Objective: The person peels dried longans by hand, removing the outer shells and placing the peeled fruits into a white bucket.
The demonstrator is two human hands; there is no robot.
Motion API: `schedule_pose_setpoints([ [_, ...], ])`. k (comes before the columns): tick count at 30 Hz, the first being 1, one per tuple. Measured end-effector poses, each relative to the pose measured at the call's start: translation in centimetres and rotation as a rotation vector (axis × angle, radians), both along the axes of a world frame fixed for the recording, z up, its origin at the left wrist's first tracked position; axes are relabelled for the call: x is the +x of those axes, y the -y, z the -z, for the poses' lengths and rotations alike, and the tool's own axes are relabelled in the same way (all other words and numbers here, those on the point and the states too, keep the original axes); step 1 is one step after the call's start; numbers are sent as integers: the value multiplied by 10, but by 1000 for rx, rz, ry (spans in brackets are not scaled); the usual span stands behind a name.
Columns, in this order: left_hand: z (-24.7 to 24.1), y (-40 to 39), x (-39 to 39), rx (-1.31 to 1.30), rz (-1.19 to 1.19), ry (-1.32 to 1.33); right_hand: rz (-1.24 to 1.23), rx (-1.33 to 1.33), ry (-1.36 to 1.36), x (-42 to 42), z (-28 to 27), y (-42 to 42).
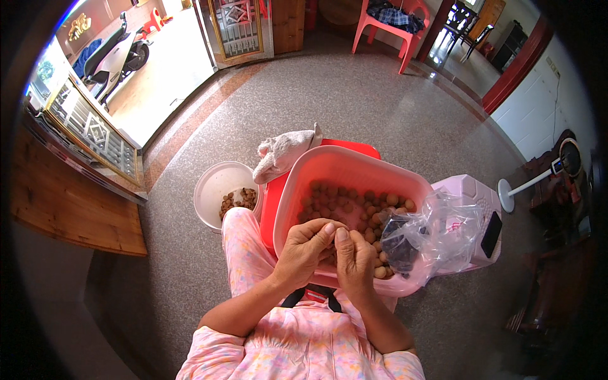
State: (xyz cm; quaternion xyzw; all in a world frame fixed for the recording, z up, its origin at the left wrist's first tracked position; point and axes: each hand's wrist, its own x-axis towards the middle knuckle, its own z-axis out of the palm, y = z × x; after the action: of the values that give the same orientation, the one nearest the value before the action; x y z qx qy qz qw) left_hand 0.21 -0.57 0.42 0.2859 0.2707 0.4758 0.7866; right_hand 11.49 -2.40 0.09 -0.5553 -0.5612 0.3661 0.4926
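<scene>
My left hand (304, 244) and my right hand (355, 259) meet above the near part of a pink plastic basin (283, 204). Both thumbs point forward, with their tips almost together and the fingers curled beneath. Whatever may be pinched between them is hidden by the fingers. Many round brown fruits (370, 195), which look like longans, lie in the basin. Over the basin's right side spreads a clear plastic bag (439, 225) with something dark inside. To the left, a white bucket (207, 190) holds small brown pieces (246, 195), perhaps shells or pits.
The basin rests on a red stool (273, 209) with a pale cloth (285, 151) on its edge. At right, a pink box (456, 187) carries a black phone (491, 235). Beyond are a white fan (532, 184), a red plastic chair (403, 40) and a scooter (111, 61) outside the doorway.
</scene>
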Motion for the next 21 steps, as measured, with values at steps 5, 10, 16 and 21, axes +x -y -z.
schedule_pose_setpoints([
  [5,-6,5,7,101,-167,-208,-3,97,248,-5,-6,2],
  [10,5,4,4,191,-189,-293,-6,122,346,-6,-1,4],
  [16,-4,3,2,9,-150,-167,19,157,317,-11,0,2],
  [21,-5,2,4,-56,-181,-141,17,169,386,-13,0,2],
])
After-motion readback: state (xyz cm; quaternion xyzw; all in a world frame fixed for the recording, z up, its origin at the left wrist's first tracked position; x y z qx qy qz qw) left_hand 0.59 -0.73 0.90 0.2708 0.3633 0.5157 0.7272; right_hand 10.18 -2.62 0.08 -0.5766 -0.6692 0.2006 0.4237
